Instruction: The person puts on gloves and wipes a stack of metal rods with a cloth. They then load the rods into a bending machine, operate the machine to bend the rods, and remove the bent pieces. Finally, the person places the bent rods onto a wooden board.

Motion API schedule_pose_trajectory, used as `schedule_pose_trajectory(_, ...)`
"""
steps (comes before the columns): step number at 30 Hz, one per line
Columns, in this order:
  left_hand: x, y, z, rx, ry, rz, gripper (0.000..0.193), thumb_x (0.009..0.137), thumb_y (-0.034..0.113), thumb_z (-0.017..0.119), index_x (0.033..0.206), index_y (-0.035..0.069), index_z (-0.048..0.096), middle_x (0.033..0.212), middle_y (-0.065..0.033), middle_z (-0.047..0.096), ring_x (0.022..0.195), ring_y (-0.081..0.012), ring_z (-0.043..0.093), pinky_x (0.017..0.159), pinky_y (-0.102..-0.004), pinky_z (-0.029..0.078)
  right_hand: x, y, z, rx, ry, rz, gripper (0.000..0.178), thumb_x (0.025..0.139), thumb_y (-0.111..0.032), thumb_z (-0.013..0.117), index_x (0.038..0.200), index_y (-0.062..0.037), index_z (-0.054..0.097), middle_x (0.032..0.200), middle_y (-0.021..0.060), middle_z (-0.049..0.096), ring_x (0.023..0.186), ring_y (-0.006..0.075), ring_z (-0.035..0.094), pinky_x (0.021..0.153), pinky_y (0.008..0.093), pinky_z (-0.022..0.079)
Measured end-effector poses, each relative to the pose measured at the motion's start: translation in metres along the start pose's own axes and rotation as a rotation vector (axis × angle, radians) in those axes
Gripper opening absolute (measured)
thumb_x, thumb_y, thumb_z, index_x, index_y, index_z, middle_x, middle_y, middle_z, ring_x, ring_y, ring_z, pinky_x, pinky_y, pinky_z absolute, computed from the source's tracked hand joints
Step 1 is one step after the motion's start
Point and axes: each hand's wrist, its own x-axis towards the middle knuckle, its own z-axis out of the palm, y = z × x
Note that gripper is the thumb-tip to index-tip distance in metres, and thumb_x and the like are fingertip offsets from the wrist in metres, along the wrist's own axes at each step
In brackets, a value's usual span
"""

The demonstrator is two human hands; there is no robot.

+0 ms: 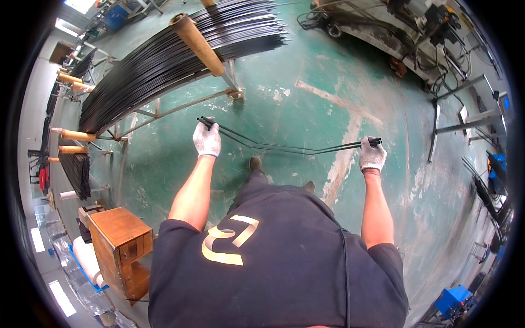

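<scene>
Two thin, bent black tubes (284,147) stretch side by side between my hands, above the green floor. My left hand (208,141), in a white knit glove, is closed round one end of them, and the tube ends poke out past the fingers. Closed round the other end is my right hand (373,154), gloved the same way, with open tube ends showing beside the thumb. Both arms reach forward, and the tubes dip in the middle between the bends.
At the far left, a metal rack (158,109) with brown roller posts (197,45) carries a large bundle of long black rods (147,68). A wooden cabinet (121,240) stands near left. Far right is a machine bench (377,38); a metal frame (436,131) stands at the right.
</scene>
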Motion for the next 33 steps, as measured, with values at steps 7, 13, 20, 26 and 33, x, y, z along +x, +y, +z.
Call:
schedule_pose_trajectory(7, 0.116, -0.038, -0.067, 0.065, 0.081, -0.049, 0.027, 0.092, 0.000, 0.076, 0.119, 0.002, 0.077, 0.107, -0.0086, 0.079, 0.101, -0.0179, 0.074, 0.094, -0.0318, 0.057, 0.041, -0.133, 0.098, 0.003, 0.011, -0.039, 0.031, 0.098, -0.038, 0.073, 0.098, -0.0088, 0.083, 0.092, 0.0177, 0.080, 0.092, 0.0319, 0.080, 0.085, 0.0394, 0.059)
schedule_pose_trajectory(13, 0.224, -0.059, -0.111, 0.008, 0.131, -0.037, 0.022, 0.091, 0.005, 0.079, 0.114, 0.006, 0.078, 0.110, -0.0102, 0.081, 0.102, -0.0218, 0.076, 0.095, -0.0329, 0.057, 0.082, -0.227, 0.174, 0.024, -0.050, -0.089, 0.035, 0.101, -0.039, 0.070, 0.104, -0.0063, 0.082, 0.094, 0.0195, 0.080, 0.095, 0.0340, 0.079, 0.087, 0.0411, 0.058)
schedule_pose_trajectory(20, 0.321, -0.071, -0.108, 0.201, 0.179, -0.048, 0.024, 0.090, 0.009, 0.082, 0.113, 0.008, 0.078, 0.109, -0.0112, 0.080, 0.103, -0.0254, 0.077, 0.096, -0.0354, 0.059, 0.142, -0.299, 0.250, 0.102, -0.060, 0.019, 0.035, 0.098, -0.038, 0.073, 0.107, -0.0052, 0.083, 0.096, 0.0196, 0.081, 0.096, 0.0326, 0.080, 0.090, 0.0410, 0.058)
schedule_pose_trajectory(26, 0.377, -0.075, -0.087, 0.133, 0.137, -0.182, 0.024, 0.094, 0.004, 0.077, 0.118, 0.006, 0.076, 0.108, -0.0102, 0.080, 0.103, -0.0199, 0.076, 0.096, -0.0322, 0.057, 0.194, -0.326, 0.310, 0.044, -0.140, -0.040, 0.035, 0.098, -0.039, 0.073, 0.109, -0.0077, 0.083, 0.099, 0.0202, 0.081, 0.099, 0.0344, 0.079, 0.092, 0.0411, 0.058)
schedule_pose_trajectory(33, 0.439, -0.092, -0.062, 0.205, 0.181, -0.307, 0.025, 0.096, 0.009, 0.073, 0.121, 0.004, 0.076, 0.117, -0.0129, 0.082, 0.108, -0.0236, 0.076, 0.101, -0.0346, 0.056, 0.251, -0.367, 0.365, 0.159, -0.142, -0.011, 0.033, 0.098, -0.036, 0.079, 0.110, -0.0053, 0.083, 0.098, 0.0193, 0.082, 0.095, 0.0300, 0.081, 0.089, 0.0374, 0.059)
